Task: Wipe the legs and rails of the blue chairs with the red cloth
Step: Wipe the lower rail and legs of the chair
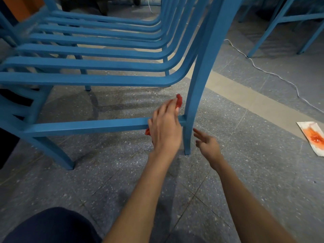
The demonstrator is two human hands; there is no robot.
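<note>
Left grip (164,128) clenched round red cloth (179,100) on the low rail (87,126) of stacked blue chairs (98,79), cloth mostly hidden beneath that grip, only two scraps showing, right grip (206,142) released, fingers (199,133) spread beside the leg (192,106), chair tops cut off

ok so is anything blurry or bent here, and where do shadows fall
Head view: the wide lens seems to bow the chair slats; the top left corner is smeared; the left hand and red cloth look sharp; slat shadows stripe the floor.
</note>
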